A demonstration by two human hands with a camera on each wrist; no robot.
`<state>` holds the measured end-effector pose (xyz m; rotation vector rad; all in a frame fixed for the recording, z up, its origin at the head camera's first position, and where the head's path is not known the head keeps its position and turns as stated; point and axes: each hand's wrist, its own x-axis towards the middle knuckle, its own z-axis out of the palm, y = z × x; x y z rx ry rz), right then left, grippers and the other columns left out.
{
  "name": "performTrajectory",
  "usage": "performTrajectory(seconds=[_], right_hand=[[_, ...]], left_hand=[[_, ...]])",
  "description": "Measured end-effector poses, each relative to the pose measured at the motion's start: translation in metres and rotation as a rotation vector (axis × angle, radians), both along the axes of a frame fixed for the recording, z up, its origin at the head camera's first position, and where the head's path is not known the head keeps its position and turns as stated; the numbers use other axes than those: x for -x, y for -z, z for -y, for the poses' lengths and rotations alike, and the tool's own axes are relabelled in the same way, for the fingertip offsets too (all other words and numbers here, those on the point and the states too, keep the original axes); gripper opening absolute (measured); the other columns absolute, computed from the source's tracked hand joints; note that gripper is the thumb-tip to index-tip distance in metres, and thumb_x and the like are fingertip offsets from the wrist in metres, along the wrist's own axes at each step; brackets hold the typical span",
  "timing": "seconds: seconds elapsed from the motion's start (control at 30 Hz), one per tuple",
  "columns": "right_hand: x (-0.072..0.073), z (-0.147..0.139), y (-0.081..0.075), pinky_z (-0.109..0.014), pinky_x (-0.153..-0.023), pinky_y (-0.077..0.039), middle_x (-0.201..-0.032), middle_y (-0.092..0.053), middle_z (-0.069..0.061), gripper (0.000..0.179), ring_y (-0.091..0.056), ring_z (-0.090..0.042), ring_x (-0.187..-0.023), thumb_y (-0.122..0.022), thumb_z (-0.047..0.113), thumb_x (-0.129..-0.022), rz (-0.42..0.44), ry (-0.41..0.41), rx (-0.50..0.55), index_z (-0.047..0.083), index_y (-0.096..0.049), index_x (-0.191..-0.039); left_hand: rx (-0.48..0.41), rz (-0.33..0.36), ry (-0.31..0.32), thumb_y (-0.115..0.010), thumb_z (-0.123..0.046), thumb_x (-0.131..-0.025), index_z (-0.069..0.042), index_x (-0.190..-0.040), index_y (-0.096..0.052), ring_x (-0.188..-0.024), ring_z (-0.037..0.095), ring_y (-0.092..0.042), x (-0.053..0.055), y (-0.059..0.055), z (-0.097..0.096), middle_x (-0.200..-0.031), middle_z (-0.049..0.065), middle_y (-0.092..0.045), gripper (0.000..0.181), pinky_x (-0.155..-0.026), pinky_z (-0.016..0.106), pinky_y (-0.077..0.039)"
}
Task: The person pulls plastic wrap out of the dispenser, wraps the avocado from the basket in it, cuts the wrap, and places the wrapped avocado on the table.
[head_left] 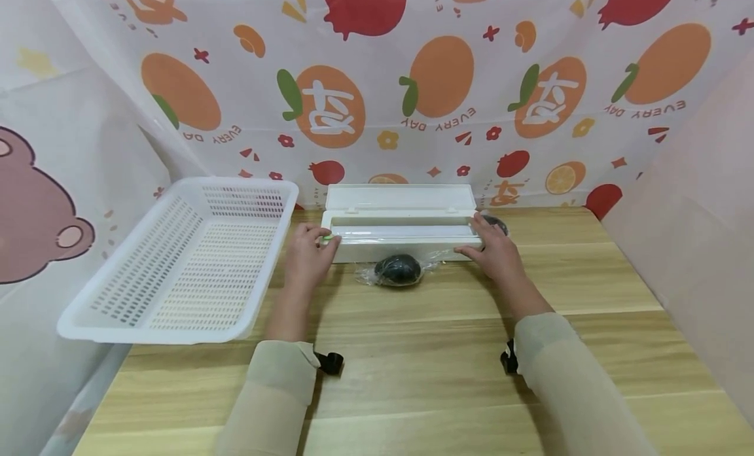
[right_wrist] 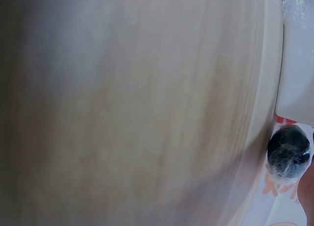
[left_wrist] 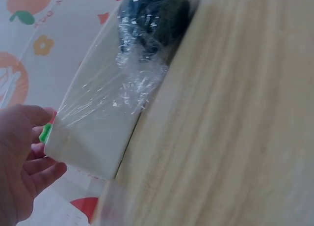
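A white cling film dispenser (head_left: 406,250) stands with its lid (head_left: 400,197) up, a white roll (head_left: 406,231) inside. My left hand (head_left: 307,254) grips its left end, fingers around a small green piece (left_wrist: 45,133) at the corner. My right hand (head_left: 498,252) holds the right end, thumb at the front and fingers over the top edge; the right wrist view shows only a sliver of that hand. Clear film (left_wrist: 140,83) hangs down the front to a dark oval item (head_left: 398,270) wrapped in it. Another wrapped dark item (right_wrist: 288,151) lies beyond the right end, partly hidden by my right hand in the head view.
A white perforated plastic basket (head_left: 252,325) stands on the left of the wooden table (head_left: 424,390). A fruit-print sheet (head_left: 383,116) hangs behind the dispenser, close to its raised lid. Pale sheets flank both sides.
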<state>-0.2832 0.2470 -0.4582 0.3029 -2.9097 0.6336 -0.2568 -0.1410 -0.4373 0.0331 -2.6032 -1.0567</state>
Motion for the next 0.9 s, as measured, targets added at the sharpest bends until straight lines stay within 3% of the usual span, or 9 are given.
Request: performTrajectory(seconds=[0.33,0.53,0.7,0.8,0.9], right_hand=[[0.001,-0.001,-0.007,-0.062,-0.11,-0.032,-0.161,-0.027,-0.003,0.084,-0.032,-0.048,-0.14,-0.067,0.058,-0.085,-0.004,0.0,-0.004,0.018,-0.037,-0.153],[0.002,0.0,-0.009,-0.062,-0.109,-0.032,-0.162,-0.026,-0.003,0.084,-0.032,-0.05,-0.139,-0.067,0.057,-0.086,0.001,-0.01,0.005,0.017,-0.036,-0.153],[0.0,0.001,-0.012,-0.062,-0.112,-0.028,-0.164,-0.019,-0.001,0.086,-0.025,-0.041,-0.146,-0.068,0.055,-0.087,0.084,-0.033,0.078,0.016,-0.032,-0.155],[-0.002,0.003,-0.013,-0.063,-0.114,-0.024,-0.165,-0.016,-0.001,0.089,-0.013,-0.035,-0.151,-0.069,0.054,-0.087,0.138,-0.037,0.106,0.015,-0.028,-0.156],[-0.003,0.005,-0.016,-0.067,-0.112,-0.022,-0.165,-0.016,-0.004,0.092,-0.005,-0.036,-0.152,-0.071,0.052,-0.085,0.128,-0.035,0.1,0.014,-0.028,-0.156]], left_hand=[[-0.12,0.028,-0.047,-0.069,-0.026,-0.092,-0.006,-0.107,-0.072,-0.1,0.031,-0.069,-0.001,-0.004,-0.001,-0.122,0.009,-0.057,0.025,-0.085,0.041,-0.057],[-0.185,0.014,-0.011,-0.07,-0.017,-0.092,-0.002,-0.113,-0.07,-0.116,0.028,-0.061,-0.001,-0.002,0.004,-0.123,0.01,-0.057,0.026,-0.09,0.035,-0.056],[-0.151,0.057,-0.01,-0.071,-0.019,-0.092,-0.003,-0.124,-0.065,-0.115,0.031,-0.057,-0.008,0.001,0.006,-0.121,0.015,-0.056,0.037,-0.09,0.041,-0.054],[-0.111,0.092,-0.024,-0.072,-0.024,-0.091,-0.005,-0.131,-0.06,-0.107,0.031,-0.055,-0.012,0.002,0.005,-0.117,0.017,-0.054,0.045,-0.085,0.044,-0.049],[-0.096,0.091,-0.047,-0.072,-0.027,-0.09,-0.007,-0.136,-0.055,-0.095,0.028,-0.052,-0.017,0.003,0.001,-0.111,0.015,-0.052,0.052,-0.076,0.04,-0.045]])
